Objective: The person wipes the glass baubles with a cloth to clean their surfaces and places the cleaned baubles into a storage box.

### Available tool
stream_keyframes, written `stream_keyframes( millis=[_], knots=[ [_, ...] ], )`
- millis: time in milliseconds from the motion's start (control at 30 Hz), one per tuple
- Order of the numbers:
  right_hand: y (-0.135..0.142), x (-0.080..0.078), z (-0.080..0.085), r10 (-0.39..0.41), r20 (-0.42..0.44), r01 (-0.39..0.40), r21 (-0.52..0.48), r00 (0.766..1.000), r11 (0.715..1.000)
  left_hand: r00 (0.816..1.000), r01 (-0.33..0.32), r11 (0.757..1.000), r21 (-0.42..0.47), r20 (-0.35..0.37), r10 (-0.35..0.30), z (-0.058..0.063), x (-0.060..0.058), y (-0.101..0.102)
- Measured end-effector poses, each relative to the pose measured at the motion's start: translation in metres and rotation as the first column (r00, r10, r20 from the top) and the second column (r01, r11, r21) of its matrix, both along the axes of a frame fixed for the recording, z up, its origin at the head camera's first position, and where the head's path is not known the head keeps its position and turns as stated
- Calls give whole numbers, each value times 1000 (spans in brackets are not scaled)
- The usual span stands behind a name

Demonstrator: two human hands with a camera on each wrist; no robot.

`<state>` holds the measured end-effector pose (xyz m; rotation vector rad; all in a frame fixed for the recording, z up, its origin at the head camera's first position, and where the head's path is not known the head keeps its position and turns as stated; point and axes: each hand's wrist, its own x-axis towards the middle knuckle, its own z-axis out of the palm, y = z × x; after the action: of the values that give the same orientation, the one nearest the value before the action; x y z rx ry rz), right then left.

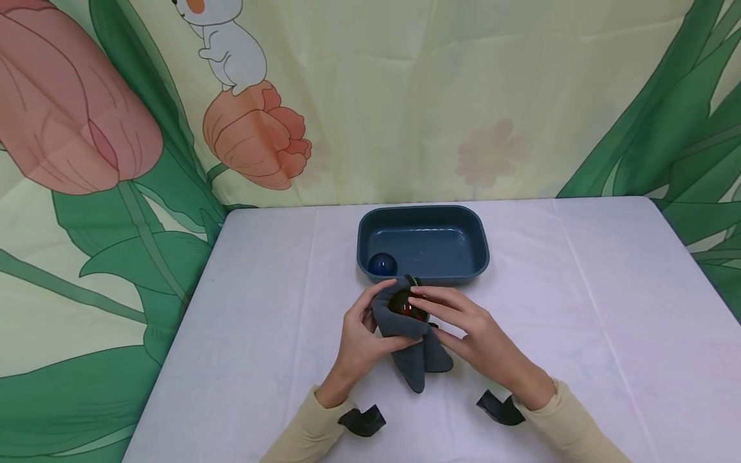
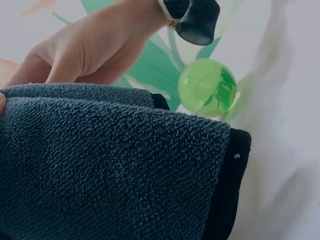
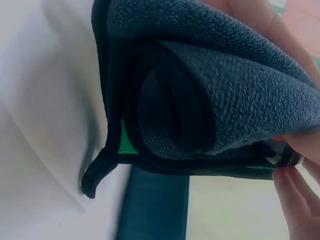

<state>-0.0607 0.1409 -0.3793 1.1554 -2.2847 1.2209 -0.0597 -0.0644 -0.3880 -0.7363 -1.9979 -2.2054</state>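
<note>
A dark grey-blue cloth (image 1: 405,328) with black edging wraps round a dark, glossy ball (image 1: 408,306) that shows red glints. My left hand (image 1: 361,341) grips the cloth from the left, thumb across its front and fingers behind. From the right, my right hand (image 1: 475,328) holds the ball, its fingertips on the top and the thumb lower by the cloth. Two cloth corners hang down toward me. In the right wrist view the folded cloth (image 3: 260,95) hides most of the ball (image 3: 286,154), with fingertips against it.
Just beyond my hands stands a blue rectangular basin (image 1: 480,247) with a dark blue ball (image 1: 383,264) in its near left corner. A clear green ball (image 2: 207,87) appears beyond the cloth in the left wrist view. White cloth (image 1: 260,321) covers the table; a printed curtain (image 1: 393,116) hangs behind.
</note>
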Motion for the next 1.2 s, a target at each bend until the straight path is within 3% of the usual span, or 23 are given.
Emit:
stream_keyframes(
  millis=[133,267,433,600,867,1067,1200],
  knots=[
    [0,1,-1,-16,2,16,27,1000,1000,1000,-3,1000,-23,-2,3,3,1,1],
    [0,5,2,-60,99,54,58,993,997,1000,-2,998,-55,-3,2,4,2,1],
    [-1,7,3,-78,302,92,-31,950,995,1000,7,997,-72,-13,-8,2,2,3],
    [-1,5,1,-62,396,101,-79,916,992,999,-2,996,-87,-33,-1,1,1,2],
    [1,3,2,-69,348,75,-4,935,997,999,-29,996,-83,-40,26,0,0,1],
    [4,3,4,-70,184,64,39,980,997,999,-35,998,-46,-29,33,-2,0,0],
    [5,1,1,-50,99,44,56,994,997,1000,-27,999,-33,-6,27,-2,-1,0]
  ],
)
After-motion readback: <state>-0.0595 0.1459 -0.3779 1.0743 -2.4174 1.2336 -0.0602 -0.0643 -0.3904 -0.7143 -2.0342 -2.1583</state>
